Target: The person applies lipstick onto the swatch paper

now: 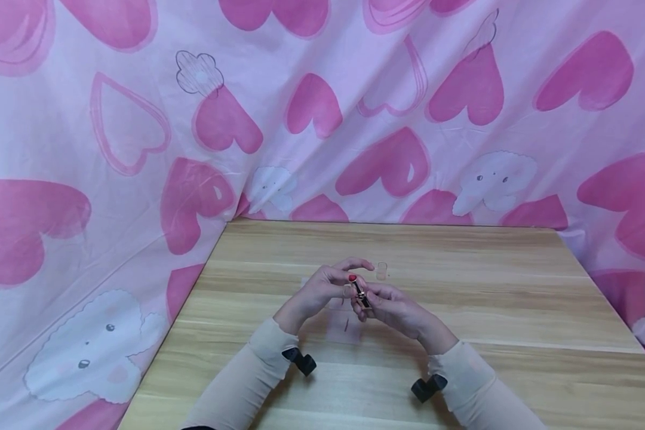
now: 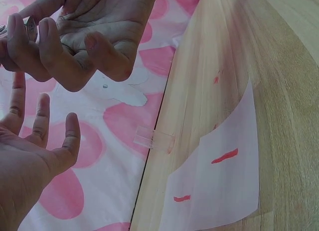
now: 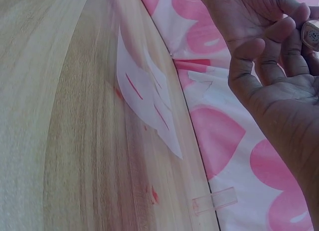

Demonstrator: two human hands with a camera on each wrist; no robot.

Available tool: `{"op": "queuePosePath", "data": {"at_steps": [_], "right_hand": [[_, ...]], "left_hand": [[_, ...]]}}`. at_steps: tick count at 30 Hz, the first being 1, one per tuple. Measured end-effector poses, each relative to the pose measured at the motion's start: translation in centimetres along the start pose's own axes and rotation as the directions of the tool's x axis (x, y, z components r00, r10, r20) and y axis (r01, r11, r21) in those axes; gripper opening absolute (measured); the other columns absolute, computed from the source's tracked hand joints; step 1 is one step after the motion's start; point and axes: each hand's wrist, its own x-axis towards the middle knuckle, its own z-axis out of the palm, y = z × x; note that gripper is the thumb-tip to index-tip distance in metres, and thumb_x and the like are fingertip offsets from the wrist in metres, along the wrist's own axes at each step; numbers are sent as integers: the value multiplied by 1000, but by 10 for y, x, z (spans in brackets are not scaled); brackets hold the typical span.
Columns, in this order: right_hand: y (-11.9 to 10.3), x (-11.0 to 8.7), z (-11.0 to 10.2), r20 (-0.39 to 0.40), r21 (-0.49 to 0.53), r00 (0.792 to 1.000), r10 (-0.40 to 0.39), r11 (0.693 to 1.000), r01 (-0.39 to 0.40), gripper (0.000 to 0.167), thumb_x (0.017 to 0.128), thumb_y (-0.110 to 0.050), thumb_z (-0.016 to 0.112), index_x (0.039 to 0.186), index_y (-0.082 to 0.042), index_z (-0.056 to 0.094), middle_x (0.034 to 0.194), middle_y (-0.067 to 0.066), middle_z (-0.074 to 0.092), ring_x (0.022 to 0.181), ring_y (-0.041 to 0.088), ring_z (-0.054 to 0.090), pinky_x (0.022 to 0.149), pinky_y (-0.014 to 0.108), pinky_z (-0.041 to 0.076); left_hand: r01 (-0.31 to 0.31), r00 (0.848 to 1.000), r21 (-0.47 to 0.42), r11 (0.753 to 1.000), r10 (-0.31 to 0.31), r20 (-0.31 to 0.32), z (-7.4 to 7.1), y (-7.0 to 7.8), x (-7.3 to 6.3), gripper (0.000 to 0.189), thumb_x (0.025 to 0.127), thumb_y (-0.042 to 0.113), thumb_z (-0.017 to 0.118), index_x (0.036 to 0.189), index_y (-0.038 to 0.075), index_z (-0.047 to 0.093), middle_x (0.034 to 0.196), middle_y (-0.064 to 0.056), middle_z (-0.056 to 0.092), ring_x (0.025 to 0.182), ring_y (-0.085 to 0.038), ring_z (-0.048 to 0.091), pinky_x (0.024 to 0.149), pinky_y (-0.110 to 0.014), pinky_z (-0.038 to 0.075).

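A lipstick (image 1: 361, 295) with a red tip and a dark, gold-trimmed case is between the two hands, over the middle of the table. My right hand (image 1: 400, 307) grips its lower part with curled fingers. At the upper part, the thumb and index finger of my left hand (image 1: 317, 292) pinch it, while the other left fingers (image 2: 41, 114) stretch away. The end of the case (image 3: 311, 36) shows at the edge of the right wrist view. Below the hands lie thin, whitish paper sheets (image 2: 219, 178) with short red strokes, partly hidden in the head view.
A clear, box-like plastic piece (image 1: 381, 270) lies on the wooden table (image 1: 489, 310) just beyond the hands. Red smears (image 3: 154, 194) mark the wood near the sheets. A pink heart-patterned cloth (image 1: 312, 167) hangs behind the table and along its left side.
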Motion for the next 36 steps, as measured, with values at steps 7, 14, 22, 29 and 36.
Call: {"op": "queuePosePath", "data": {"at_steps": [7,14,22,29,36], "right_hand": [[-1,-1,1,-7,-10,1000,-12,1000,12,32,110,-14,36,126,-13,64,108,-1,60,98,15,55,90,34,44],[0,-1,1,-22,-23,999,-25,999,24,32,110,-14,37,127,-13,64,108,-1,61,100,15,55,92,33,45],[0,0,1,-52,-61,998,-36,998,33,33,110,-14,35,127,-12,64,106,1,60,97,16,55,90,33,47],[0,0,1,-59,-70,997,-42,997,37,32,110,-14,36,126,-11,64,107,0,60,98,16,55,90,34,48],[1,0,4,-99,-98,995,-26,995,16,32,110,-15,37,125,-10,64,105,3,59,98,16,54,89,32,48]], "left_hand": [[6,1000,18,1000,-5,-8,-1,0,0,48,92,25,72,108,-20,65,141,-14,53,135,-30,44,112,-48,30],[2,1000,9,1000,-2,-16,-1,-2,0,48,92,27,72,109,-18,66,141,-15,52,135,-30,44,111,-47,33],[-8,1000,4,1000,8,-23,-3,-4,0,20,93,26,71,106,13,79,141,-12,53,136,-30,43,111,-49,34],[-7,1000,5,1000,7,-25,-2,-3,0,16,92,28,71,104,21,80,141,-12,52,135,-31,44,110,-49,36],[16,999,18,1000,-16,-42,-2,-2,-2,17,93,25,71,105,17,80,141,-11,53,136,-29,44,112,-52,30]]}}
